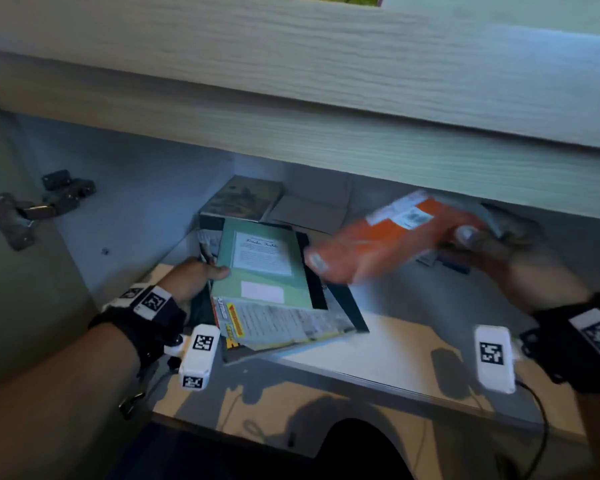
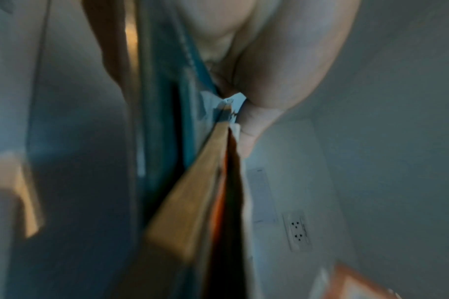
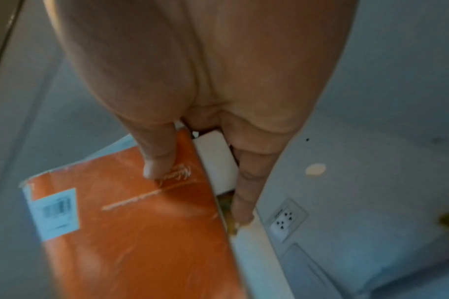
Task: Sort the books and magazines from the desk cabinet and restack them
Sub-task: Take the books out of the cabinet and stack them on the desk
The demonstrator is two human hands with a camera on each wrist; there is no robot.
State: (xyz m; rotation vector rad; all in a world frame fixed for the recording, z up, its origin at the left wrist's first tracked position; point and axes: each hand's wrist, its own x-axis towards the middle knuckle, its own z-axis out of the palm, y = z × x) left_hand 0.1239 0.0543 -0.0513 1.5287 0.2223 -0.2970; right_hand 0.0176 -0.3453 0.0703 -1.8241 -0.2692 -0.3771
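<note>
My left hand [image 1: 201, 275] grips the left edge of a slanted stack of books and magazines [image 1: 278, 323] on the cabinet shelf, with a green book [image 1: 260, 261] on top. In the left wrist view its thumb [image 2: 249, 131] pinches the stack's edges [image 2: 187, 202]. My right hand [image 1: 471, 237] holds an orange book [image 1: 388, 244] in the air to the right of the stack, blurred by motion. The right wrist view shows the thumb [image 3: 159, 161] on the orange cover [image 3: 141, 222], which bears a barcode label, and the fingers [image 3: 244, 192] behind the book.
A dark-covered book [image 1: 243, 199] and a grey folder [image 1: 312, 209] lie at the back of the cabinet. The desk's front panel [image 1: 326, 98] overhangs the opening. A door hinge [image 1: 25, 213] is at the left. A wall socket [image 3: 287, 218] shows behind.
</note>
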